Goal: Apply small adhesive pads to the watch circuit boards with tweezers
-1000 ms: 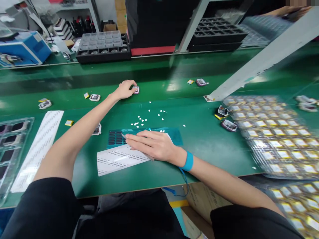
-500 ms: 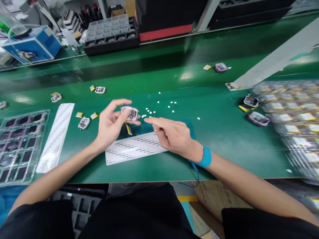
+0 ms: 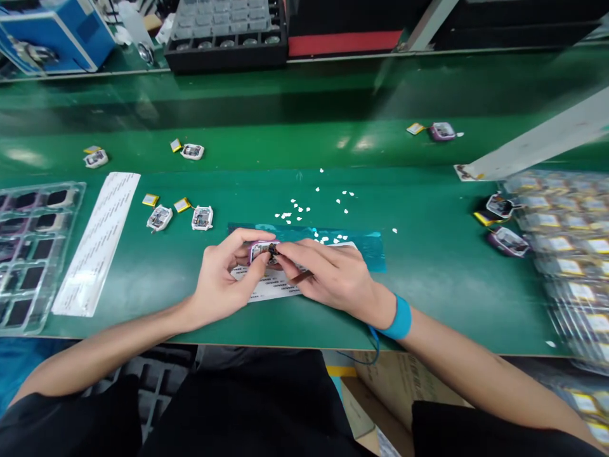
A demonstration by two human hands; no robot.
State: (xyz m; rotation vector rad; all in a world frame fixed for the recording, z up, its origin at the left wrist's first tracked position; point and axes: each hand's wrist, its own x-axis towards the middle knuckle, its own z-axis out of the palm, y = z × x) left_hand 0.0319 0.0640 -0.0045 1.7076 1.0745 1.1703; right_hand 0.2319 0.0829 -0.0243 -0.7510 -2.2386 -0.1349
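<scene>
My left hand (image 3: 221, 270) is closed around a small purple-rimmed smartwatch case (image 3: 258, 252), its inner electronics facing up. The fingers of my right hand (image 3: 335, 270) are pinched together at the case's right side, by a small dark part. Whatever they grip is hidden behind the fingertips. Beneath both hands lies a white printed strip (image 3: 276, 290), over a translucent blue film (image 3: 375, 252). Small white tabs (image 3: 285, 217) are scattered on the green bench just beyond. A blue band (image 3: 401, 317) with a cord circles my right wrist.
Left of my hands, white open watch cases (image 3: 202, 218) lie near yellow-edged batteries (image 3: 181, 204). Another white strip (image 3: 98, 244) and a clear tray (image 3: 35, 304) of watches are farther left. At right stand purple case (image 3: 508, 242), stacked battery trays (image 3: 578, 266) and a slanted post (image 3: 537, 127).
My right hand has come to the watch case, and both hands now meet on it, nearer the bench edge. A white case now lies beside the others at left. The view has shifted.
</scene>
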